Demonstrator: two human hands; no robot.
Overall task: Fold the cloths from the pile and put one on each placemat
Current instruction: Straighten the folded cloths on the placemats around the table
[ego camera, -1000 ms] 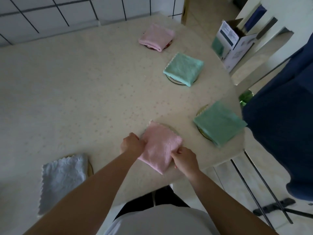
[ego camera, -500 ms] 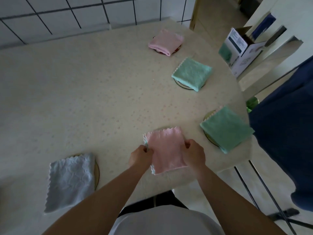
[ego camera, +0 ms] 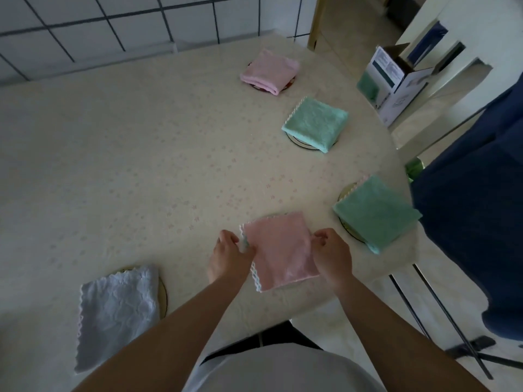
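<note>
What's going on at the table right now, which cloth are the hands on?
A person is setting out folded cloths on a table. The left hand and right hand each grip a side of a folded pink cloth near the front edge, apparently squaring it on its placemat. Four other cloths already lie on placemats: a white cloth, a near green cloth, a far green cloth and a far pink cloth.

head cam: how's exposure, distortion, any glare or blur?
Head view: dim, underexposed across the cream table; brighter at the doorway top right. Wide-angle bends the tiled wall's grid lines. Folded pink cloth between both hands stays legible, faint sheen low on it; slight softness overall.
</note>
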